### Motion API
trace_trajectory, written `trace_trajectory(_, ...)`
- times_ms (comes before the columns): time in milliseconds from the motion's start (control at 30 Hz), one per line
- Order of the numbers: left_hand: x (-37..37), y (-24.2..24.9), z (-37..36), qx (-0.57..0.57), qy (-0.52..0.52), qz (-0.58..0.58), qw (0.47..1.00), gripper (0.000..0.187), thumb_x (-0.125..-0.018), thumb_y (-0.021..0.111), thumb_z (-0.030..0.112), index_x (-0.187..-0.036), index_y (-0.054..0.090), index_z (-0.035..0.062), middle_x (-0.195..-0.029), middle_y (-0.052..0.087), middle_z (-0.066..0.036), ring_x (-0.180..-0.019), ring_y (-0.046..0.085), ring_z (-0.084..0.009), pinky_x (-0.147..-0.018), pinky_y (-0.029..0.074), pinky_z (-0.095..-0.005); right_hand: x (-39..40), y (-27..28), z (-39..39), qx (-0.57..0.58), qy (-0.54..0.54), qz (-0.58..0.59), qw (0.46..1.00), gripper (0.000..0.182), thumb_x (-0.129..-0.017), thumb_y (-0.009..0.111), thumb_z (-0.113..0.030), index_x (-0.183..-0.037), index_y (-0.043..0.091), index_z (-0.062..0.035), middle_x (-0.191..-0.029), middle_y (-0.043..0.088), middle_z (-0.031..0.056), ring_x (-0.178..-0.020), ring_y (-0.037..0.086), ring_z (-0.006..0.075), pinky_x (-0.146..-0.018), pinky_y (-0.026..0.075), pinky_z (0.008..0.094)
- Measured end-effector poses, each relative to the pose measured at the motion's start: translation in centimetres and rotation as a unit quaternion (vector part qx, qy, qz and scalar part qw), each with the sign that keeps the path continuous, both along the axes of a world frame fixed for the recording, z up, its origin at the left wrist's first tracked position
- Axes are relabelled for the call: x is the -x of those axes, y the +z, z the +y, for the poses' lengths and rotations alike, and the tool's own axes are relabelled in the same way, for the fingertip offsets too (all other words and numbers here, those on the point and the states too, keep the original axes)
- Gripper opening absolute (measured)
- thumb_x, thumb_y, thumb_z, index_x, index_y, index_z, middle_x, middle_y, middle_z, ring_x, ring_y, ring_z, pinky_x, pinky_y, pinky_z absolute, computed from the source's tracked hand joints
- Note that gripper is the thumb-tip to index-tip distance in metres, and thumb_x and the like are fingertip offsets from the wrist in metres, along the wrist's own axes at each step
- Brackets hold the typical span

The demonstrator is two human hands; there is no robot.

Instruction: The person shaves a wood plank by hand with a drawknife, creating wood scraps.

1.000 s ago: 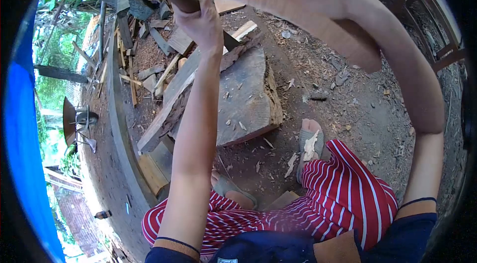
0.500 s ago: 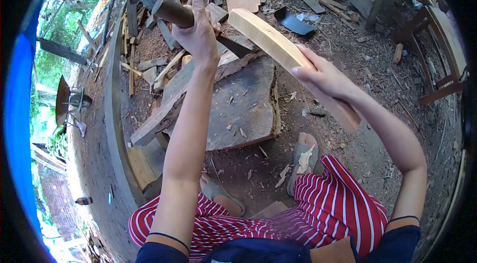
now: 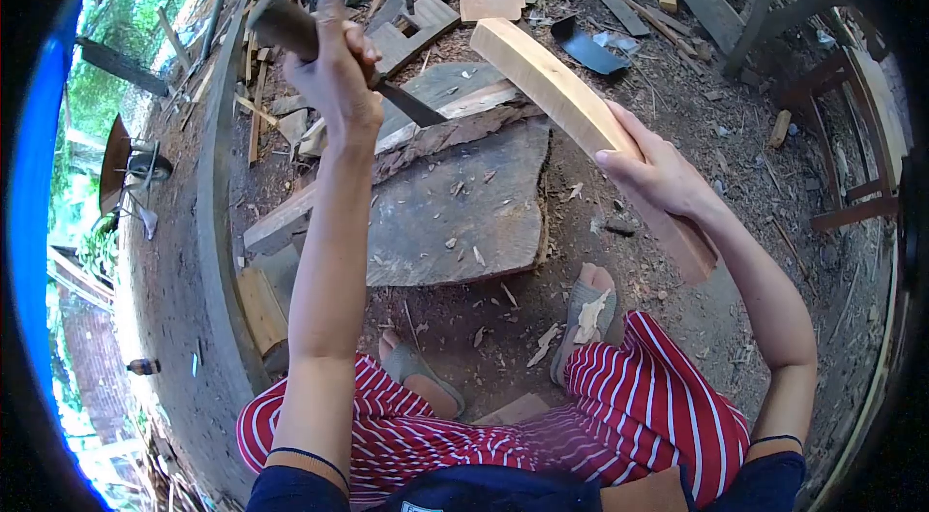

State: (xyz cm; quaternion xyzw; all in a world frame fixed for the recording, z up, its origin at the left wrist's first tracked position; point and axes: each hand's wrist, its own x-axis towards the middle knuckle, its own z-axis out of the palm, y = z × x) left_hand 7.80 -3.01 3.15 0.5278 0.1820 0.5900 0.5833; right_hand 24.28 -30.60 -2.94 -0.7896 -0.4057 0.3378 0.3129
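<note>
My left hand (image 3: 334,76) is closed around the thick wooden handle (image 3: 281,23) of a machete, raised at the upper left. Its dark blade (image 3: 411,105) points right and down, over a rough plank (image 3: 445,135), apart from the workpiece. In my right hand (image 3: 663,173) is a curved piece of wood (image 3: 552,76), gripped near its lower middle, with the thumb on its near face. The curved piece is held tilted, its pale upper end toward the chopping block and its lower end near my right forearm.
A broad wooden block (image 3: 455,212) with chips on it stands before my feet. Wood scraps (image 3: 494,2) and a dark curved sheet (image 3: 588,47) lie beyond. A wooden chair (image 3: 861,125) stands at right, a wheelbarrow (image 3: 116,164) at far left.
My left hand has moved left and slightly down with the machete, its blade now farther from the curved wood. My right hand and the curved wood sit slightly lower and farther right in view.
</note>
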Motion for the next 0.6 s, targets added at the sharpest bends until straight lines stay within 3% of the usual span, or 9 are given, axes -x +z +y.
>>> trace_trajectory(167, -1.7, -0.8, -1.1, -0.041, 0.001, 0.028, 0.999, 0.026, -0.088, 0.074, 0.021, -0.078, 0.053, 0.0099, -0.06, 0.051, 0.002, -0.048, 0.048, -0.0065, -0.045, 0.04, -0.0231, 0.4, -0.4, 0.0, -0.014, -0.002, 0.001, 1.0, 0.087, -0.084, 0.059, -0.057, -0.154, 0.026, -0.0164, -0.127, 0.059, 0.0258, -0.111, 0.063, 0.0354, -0.097, 0.046, 0.0442)
trace_trajectory(433, -2.8, -2.1, -0.4, -0.067, 0.038, 0.051, 0.996, 0.024, -0.089, 0.073, 0.019, -0.08, 0.055, 0.0075, -0.059, 0.051, 0.001, -0.046, 0.047, -0.0071, -0.043, 0.04, -0.0235, 0.2, -0.7, -0.2, -0.011, -0.006, -0.013, 1.0, 0.086, -0.085, 0.057, -0.058, -0.154, 0.027, -0.016, -0.127, 0.059, 0.0257, -0.112, 0.062, 0.0365, -0.098, 0.046, 0.0445)
trace_trajectory(600, -2.3, -1.9, -0.2, -0.024, 0.029, -0.022, 0.999, 0.025, -0.089, 0.073, 0.018, -0.078, 0.052, 0.0089, -0.058, 0.048, 0.002, -0.045, 0.045, -0.0077, -0.043, 0.038, -0.0241, -0.1, -0.8, -0.3, -0.003, -0.005, -0.012, 1.0, 0.087, -0.085, 0.057, -0.058, -0.154, 0.026, -0.0163, -0.124, 0.061, 0.0254, -0.11, 0.064, 0.0363, -0.097, 0.046, 0.0444)
